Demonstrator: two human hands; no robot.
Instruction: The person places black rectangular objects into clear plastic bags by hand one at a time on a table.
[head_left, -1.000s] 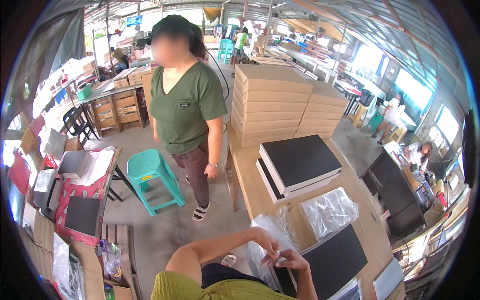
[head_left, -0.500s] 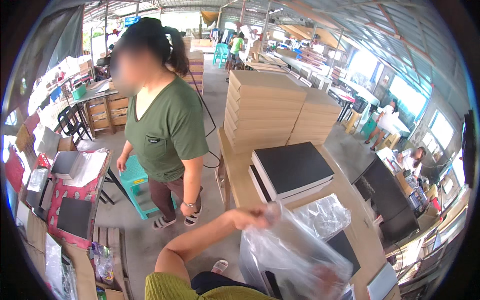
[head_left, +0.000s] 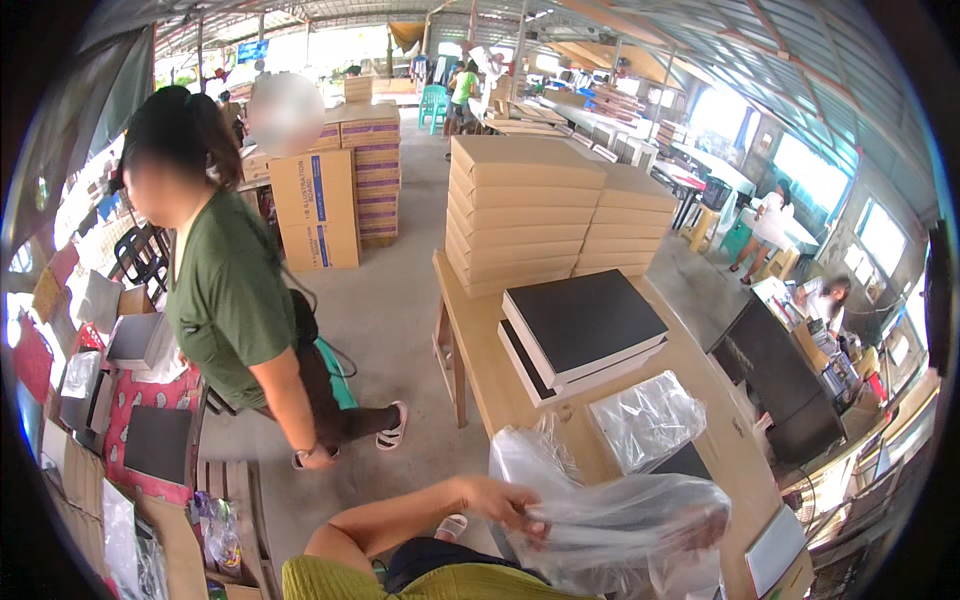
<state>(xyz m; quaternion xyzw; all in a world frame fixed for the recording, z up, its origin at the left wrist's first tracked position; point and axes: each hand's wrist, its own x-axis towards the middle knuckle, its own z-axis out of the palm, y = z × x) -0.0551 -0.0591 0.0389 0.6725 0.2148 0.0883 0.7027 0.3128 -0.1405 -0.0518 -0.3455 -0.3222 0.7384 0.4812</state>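
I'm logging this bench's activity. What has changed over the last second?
The left hand and right hand, together earlier, have parted, spreading clear plastic rightward; the right shows through it. The co-worker in green moved left. Brown packages and the black-topped stack stayed put.

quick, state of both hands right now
Left hand: closed, holding the clear plastic bag.
Right hand: blurred through the plastic bag, cannot be told.
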